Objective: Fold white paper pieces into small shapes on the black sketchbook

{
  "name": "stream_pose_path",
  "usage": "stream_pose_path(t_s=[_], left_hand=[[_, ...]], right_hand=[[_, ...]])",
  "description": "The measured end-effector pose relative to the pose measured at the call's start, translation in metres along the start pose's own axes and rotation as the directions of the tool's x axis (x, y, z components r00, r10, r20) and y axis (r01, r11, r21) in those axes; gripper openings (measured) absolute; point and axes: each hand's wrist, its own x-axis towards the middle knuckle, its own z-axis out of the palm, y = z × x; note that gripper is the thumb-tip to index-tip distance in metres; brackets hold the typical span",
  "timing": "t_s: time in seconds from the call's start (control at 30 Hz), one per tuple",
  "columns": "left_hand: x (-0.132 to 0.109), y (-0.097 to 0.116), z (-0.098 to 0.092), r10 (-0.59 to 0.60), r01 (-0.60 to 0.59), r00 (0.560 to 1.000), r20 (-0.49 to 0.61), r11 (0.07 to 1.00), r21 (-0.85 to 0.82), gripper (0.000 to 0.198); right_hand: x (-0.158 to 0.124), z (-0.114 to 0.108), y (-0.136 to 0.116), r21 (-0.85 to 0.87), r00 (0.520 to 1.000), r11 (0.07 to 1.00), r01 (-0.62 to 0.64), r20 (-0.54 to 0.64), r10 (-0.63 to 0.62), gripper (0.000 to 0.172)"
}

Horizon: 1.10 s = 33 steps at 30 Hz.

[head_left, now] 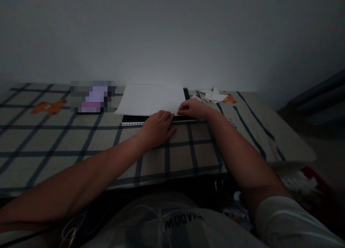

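Note:
A white sheet of paper (152,99) with a row of punched holes along its near edge lies on the table against the wall. Beneath it show a black cover (134,119) and another hole-punched white edge; how many sheets are stacked I cannot tell. My left hand (159,127) rests flat over the near edge of the stack, its fingers out and the thumb apart. At the near right corner of the white sheet, my right hand (192,108) has thumb and fingers pinched together on the paper's edge. A black strip with holes (186,93) sticks out beyond the right side.
Left of the paper a phone (94,99) with a lit, blurred screen leans tilted. Folded white paper pieces (214,95) lie to the right. A checked cloth (107,140) with orange bear prints covers the table. Below its right edge are a red container (320,190) and white cables (159,219).

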Motion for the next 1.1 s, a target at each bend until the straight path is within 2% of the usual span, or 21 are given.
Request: stream_pose_path(t_s=[0.3,0.67,0.87,1.1], left_hand=[[0.000,0.001,0.002,-0.006,0.007,0.999,0.033,1.000,-0.011,0.051],[0.001,0.001,0.001,0.002,-0.002,1.000,0.028,1.000,-0.008,0.053],[0.002,0.000,0.004,0.015,-0.014,1.000,0.014,1.000,-0.015,0.050],[0.004,0.002,-0.002,0.001,-0.002,0.998,0.066,1.000,0.020,0.050]], right_hand=[[-0.003,-0.008,0.004,-0.052,0.997,0.997,-0.057,0.057,0.060,0.029],[-0.003,-0.008,0.011,-0.032,0.993,0.995,-0.090,0.080,0.092,0.028],[-0.005,-0.010,0.010,-0.013,0.989,0.994,-0.112,0.092,0.112,0.022],[-0.004,-0.010,0.012,-0.050,0.990,0.993,-0.107,0.092,0.111,0.020]])
